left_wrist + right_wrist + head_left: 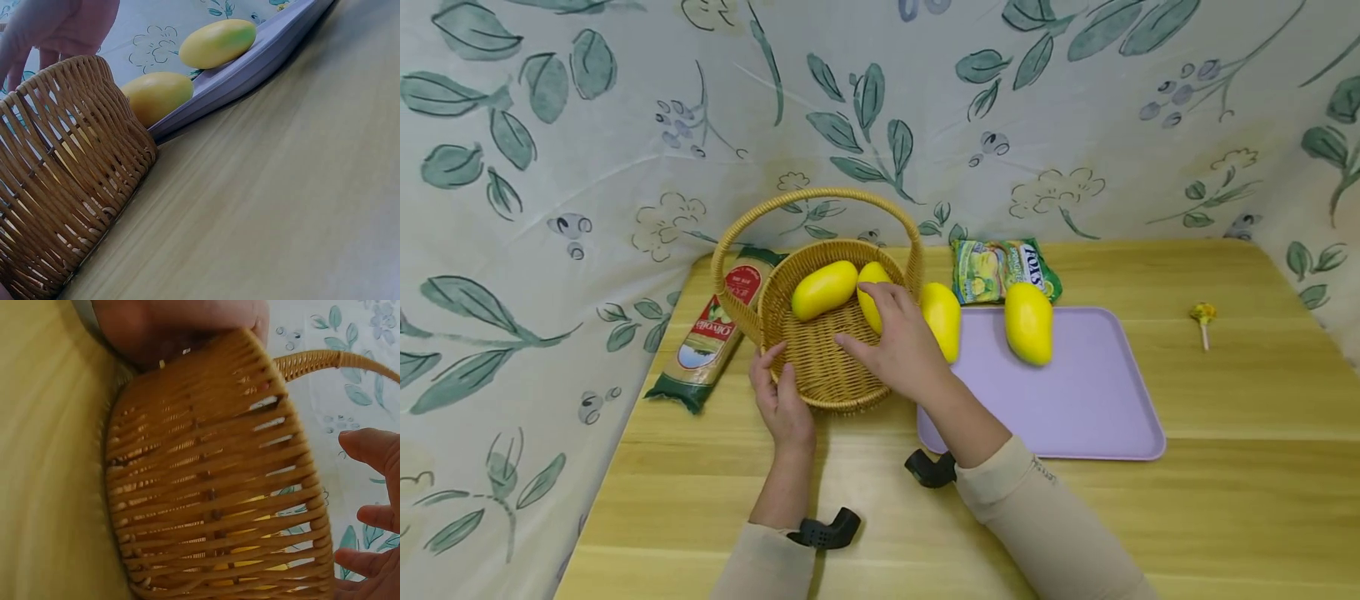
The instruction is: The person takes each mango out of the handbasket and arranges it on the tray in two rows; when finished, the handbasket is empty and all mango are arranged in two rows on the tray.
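Observation:
A round wicker basket (827, 358) with a tall arched handle stands on the table. Inside it lie two yellow mangoes, one mango (824, 290) at the back left and the other (870, 304) partly hidden by my right hand (904, 340). That hand is over the basket's right side, thumb and fingers spread apart above the rim in the right wrist view. My left hand (786, 408) holds the basket at its front left rim. Just right of the basket are a mango (942, 321) at the tray's corner and another mango (1028, 323) on the lilac tray (1075, 417).
A pasta packet (715, 333) lies left of the basket, partly behind it. Behind the tray is a green and yellow Fox's candy bag (1000, 268). A small lollipop (1203, 321) lies at the right. Floral cloth (880, 100) hangs along the table's back edge.

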The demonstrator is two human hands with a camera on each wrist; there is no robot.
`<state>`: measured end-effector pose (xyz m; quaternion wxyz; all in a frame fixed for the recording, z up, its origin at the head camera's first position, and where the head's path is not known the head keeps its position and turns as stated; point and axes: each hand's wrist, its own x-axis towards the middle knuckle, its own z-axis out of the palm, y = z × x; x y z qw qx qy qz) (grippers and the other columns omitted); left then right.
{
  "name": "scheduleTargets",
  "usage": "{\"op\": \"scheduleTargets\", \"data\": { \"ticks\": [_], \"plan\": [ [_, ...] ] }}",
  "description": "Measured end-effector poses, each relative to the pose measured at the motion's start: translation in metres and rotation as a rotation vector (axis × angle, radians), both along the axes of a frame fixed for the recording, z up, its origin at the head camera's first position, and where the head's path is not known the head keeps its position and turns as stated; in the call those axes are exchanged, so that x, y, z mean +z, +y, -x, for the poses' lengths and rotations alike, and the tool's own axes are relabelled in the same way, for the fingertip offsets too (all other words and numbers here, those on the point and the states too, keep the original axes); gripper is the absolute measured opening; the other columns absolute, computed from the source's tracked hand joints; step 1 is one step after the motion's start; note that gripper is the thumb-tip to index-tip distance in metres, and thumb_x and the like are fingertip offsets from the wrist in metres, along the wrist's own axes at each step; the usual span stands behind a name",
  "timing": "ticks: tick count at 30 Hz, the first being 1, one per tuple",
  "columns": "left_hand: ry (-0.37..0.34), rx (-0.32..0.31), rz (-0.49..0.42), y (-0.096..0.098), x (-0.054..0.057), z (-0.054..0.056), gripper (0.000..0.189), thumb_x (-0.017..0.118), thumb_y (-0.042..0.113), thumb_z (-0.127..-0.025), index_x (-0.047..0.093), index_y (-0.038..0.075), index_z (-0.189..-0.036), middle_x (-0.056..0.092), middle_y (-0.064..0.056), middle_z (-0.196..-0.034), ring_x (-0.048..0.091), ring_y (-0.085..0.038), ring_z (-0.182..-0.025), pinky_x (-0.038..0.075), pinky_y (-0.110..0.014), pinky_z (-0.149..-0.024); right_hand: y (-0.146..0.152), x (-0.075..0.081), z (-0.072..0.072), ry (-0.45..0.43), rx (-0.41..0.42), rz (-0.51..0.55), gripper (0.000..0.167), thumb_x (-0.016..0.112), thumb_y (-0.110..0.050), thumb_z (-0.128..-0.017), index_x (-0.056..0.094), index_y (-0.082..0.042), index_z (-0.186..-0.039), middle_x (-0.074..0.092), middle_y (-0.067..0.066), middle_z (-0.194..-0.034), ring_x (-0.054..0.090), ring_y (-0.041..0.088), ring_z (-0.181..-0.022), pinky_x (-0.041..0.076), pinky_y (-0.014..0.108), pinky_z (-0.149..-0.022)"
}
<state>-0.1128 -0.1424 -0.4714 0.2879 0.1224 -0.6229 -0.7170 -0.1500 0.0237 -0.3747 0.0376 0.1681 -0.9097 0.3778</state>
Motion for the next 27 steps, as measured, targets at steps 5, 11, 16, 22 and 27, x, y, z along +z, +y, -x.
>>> {"op": "scheduleTargets", "data": {
  "ticks": [5,11,16,22,27],
  "plan": [
    [-0.008,0.001,-0.004,0.001,0.001,-0.001,0.031,0.044,0.003,-0.1,0.052,-0.009,-0.127,0.03,-0.01,-0.162,0.02,-0.027,-0.155,0.027,-0.052,-0.125,-0.007,0.0,0.019,-0.054,-0.026,-0.027,0.081,0.074,-0.049,-0.09,0.041,-0.013,-0.155,0.039,0.019,-0.157,0.04,0.037,-0.145,0.038,0.057,-0.118],
    [-0.013,-0.007,-0.005,0.001,0.001,-0.002,0.031,0.045,0.005,-0.1,0.052,-0.008,-0.128,0.029,-0.009,-0.162,0.02,-0.026,-0.155,0.029,-0.051,-0.124,-0.012,-0.005,0.032,-0.118,-0.056,-0.007,0.084,0.074,-0.05,-0.089,0.037,-0.015,-0.157,0.034,0.018,-0.162,0.036,0.039,-0.149,0.033,0.058,-0.12],
    [-0.024,-0.004,0.014,0.0,0.0,-0.002,0.032,0.045,0.005,-0.099,0.053,-0.008,-0.128,0.03,-0.009,-0.163,0.019,-0.027,-0.156,0.023,-0.05,-0.126,-0.015,-0.006,0.04,-0.156,-0.07,-0.017,0.087,0.074,-0.049,-0.09,0.034,-0.014,-0.158,0.032,0.019,-0.163,0.036,0.038,-0.15,0.033,0.057,-0.121],
    [-0.019,0.004,0.022,0.001,0.001,-0.003,0.032,0.045,0.005,-0.099,0.053,-0.008,-0.128,0.031,-0.011,-0.162,0.017,-0.028,-0.156,0.015,-0.049,-0.128,-0.02,-0.008,0.046,-0.222,-0.085,-0.046,0.092,0.074,-0.051,-0.089,0.03,-0.012,-0.159,0.035,0.019,-0.162,0.04,0.04,-0.147,0.036,0.056,-0.12],
    [-0.019,0.0,0.025,0.001,0.002,-0.003,0.032,0.045,0.005,-0.1,0.053,-0.008,-0.128,0.03,-0.011,-0.163,0.016,-0.029,-0.157,0.014,-0.05,-0.129,-0.023,-0.01,0.048,-0.269,-0.098,-0.073,0.096,0.074,-0.05,-0.089,0.025,-0.012,-0.161,0.029,0.022,-0.165,0.042,0.044,-0.144,0.038,0.056,-0.118]
  ]
}}
